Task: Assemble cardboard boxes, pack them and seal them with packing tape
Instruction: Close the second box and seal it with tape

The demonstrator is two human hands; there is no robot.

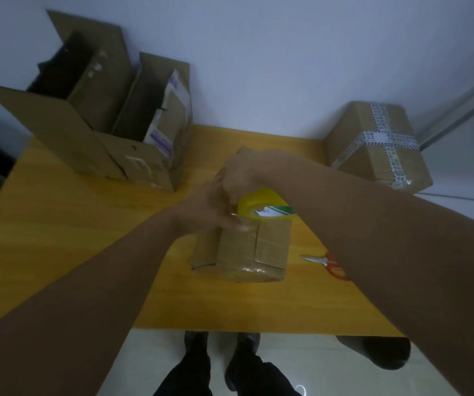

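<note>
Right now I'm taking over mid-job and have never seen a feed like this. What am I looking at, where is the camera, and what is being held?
No machine here: one wide camera worn on a person's head looks down at their two bare arms. The right hand grips a roll of yellow packing tape on top of a small cardboard box in the middle of the yellow table. The left hand touches that box beside the roll; blur hides its fingers. Red-handled scissors lie right of it. Back left stands an open cardboard box, back right a closed box crossed with printed tape.
</note>
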